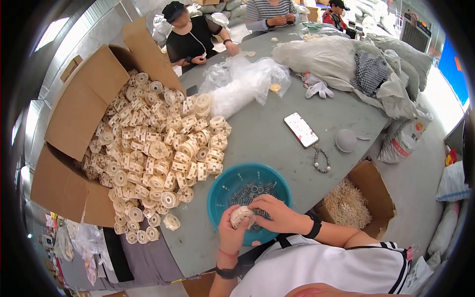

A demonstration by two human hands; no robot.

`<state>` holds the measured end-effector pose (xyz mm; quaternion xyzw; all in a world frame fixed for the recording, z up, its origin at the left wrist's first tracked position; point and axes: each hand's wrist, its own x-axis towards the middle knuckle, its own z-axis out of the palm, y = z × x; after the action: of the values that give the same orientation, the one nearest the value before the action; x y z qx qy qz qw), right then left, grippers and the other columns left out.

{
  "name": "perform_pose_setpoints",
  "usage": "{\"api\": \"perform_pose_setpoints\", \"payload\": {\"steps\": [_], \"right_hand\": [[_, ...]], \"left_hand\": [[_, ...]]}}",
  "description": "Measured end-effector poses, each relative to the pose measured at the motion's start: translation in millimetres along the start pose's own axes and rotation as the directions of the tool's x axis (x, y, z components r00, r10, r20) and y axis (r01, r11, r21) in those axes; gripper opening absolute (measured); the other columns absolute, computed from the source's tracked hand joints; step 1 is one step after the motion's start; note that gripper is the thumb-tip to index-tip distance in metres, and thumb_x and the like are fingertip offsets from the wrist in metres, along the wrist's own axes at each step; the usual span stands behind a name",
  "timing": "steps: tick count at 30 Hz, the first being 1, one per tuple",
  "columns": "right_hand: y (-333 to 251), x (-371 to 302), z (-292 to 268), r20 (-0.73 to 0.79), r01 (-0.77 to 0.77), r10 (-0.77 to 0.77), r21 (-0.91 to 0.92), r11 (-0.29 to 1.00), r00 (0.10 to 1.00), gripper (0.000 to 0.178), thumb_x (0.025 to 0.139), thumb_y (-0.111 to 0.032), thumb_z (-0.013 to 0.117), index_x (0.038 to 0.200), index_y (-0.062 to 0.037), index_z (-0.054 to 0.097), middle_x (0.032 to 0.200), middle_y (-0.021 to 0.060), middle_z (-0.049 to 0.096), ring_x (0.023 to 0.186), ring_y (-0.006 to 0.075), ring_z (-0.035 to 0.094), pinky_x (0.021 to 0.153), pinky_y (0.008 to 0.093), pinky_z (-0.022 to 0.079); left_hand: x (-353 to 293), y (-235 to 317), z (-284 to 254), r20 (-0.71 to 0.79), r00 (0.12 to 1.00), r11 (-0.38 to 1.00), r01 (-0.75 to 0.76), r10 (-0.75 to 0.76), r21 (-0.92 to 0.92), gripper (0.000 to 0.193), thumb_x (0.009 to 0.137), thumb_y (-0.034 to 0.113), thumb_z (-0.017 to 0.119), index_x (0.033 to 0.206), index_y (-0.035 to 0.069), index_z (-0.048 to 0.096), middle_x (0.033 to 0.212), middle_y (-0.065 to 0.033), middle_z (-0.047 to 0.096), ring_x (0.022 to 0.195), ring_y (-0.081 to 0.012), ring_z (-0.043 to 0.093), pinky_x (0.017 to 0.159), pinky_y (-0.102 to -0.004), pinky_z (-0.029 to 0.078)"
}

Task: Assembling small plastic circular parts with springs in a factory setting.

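Note:
A cream plastic wheel-like part (241,216), round with notches, is gripped in my left hand (229,236), fingers and thumb wrapped about its sides. My right hand (278,214) is at the part's right side, its fingers curled and closed. Whatever lies between those fingertips is hidden. Both hands are over the near side of a teal plastic basin (215,192). Inside the basin lie many small metal coil springs (255,189), and a few small pale bits stick to its wall.
A large heap of similar cream parts (153,143) spills from a cardboard box (84,94) at left. A phone (301,129), a grey round object (346,140), plastic bags (247,81) and gloves (318,88) lie on the table (257,133). A box of small pieces (346,203) stands at right. Co-workers sit opposite.

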<state>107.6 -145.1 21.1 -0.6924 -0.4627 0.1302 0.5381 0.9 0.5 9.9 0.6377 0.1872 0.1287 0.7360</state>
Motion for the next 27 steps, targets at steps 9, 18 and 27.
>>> {"api": "perform_pose_setpoints", "payload": {"steps": [9, 18, 27], "right_hand": [[-9.3, -3.0, 15.4, -0.132, -0.002, 0.018, 0.117, 0.993, 0.991, 0.025, 0.08, -0.006, 0.06, 0.103, -0.002, 0.054, 0.099, 0.0139, 0.054, 0.093, 0.0288, 0.054, 0.079, 0.0358, 0.045], [-3.8, -5.0, 17.1, -0.087, -0.112, 0.132, 0.202, 0.973, 0.987, 0.026, 0.081, -0.008, 0.056, 0.105, 0.0003, 0.054, 0.098, 0.0142, 0.056, 0.092, 0.0294, 0.055, 0.078, 0.0355, 0.045], [9.1, -10.4, 22.4, -0.13, -0.045, 0.064, 0.144, 0.989, 0.989, 0.033, 0.083, -0.006, 0.054, 0.114, 0.0005, 0.051, 0.108, 0.0136, 0.051, 0.094, 0.0261, 0.052, 0.075, 0.0329, 0.046]], "left_hand": [[-0.3, 0.9, -1.3, -0.087, 0.991, 0.993, -0.092, 0.098, 0.069, 0.039, 0.08, 0.003, 0.064, 0.116, 0.0, 0.048, 0.103, -0.0085, 0.058, 0.091, -0.0137, 0.057, 0.077, -0.0252, 0.049], [-1.8, -17.3, -4.4, -0.132, 0.981, 0.978, -0.116, 0.14, 0.176, 0.049, 0.08, 0.015, 0.069, 0.119, 0.001, 0.044, 0.108, -0.0098, 0.053, 0.095, -0.0167, 0.054, 0.08, -0.0276, 0.046], [7.2, -11.4, 3.2, -0.05, 0.986, 0.978, -0.15, 0.159, 0.146, 0.046, 0.078, 0.006, 0.067, 0.118, 0.0, 0.044, 0.104, -0.0103, 0.055, 0.092, -0.0162, 0.056, 0.079, -0.0271, 0.047]]}}
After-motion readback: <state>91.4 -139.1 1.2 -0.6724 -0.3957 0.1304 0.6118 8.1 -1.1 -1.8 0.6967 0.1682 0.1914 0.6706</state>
